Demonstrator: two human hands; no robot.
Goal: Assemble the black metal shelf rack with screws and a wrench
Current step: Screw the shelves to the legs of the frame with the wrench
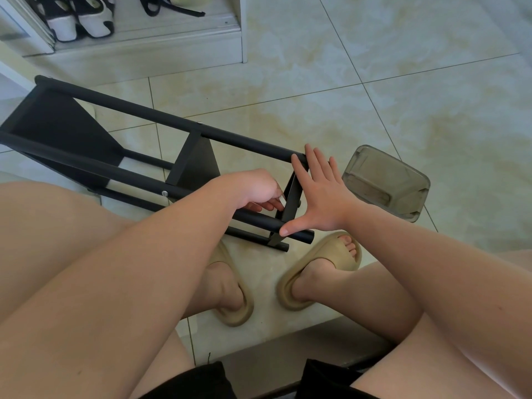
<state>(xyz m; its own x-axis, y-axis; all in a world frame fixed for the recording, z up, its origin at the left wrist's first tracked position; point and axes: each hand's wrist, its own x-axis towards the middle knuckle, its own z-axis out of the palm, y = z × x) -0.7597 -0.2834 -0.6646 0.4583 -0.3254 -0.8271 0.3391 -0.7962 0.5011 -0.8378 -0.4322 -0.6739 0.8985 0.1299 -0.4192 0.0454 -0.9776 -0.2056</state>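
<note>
The black metal shelf rack (198,165) lies on its side on the floor. At its near end the right hand (322,194), fingers spread, presses the end panel (292,197), likely steadying it. The left hand (253,188) curls in behind that panel; whether it is pinching anything, I cannot tell.

— How many racks?
— One rack (86,166), with three shelves (198,162) and two screws (164,193) showing.
— And the rest?
— One tub (385,182), two slippers (319,272), two shoes (95,20), plus left hand (256,188) and right hand (325,194).
</note>
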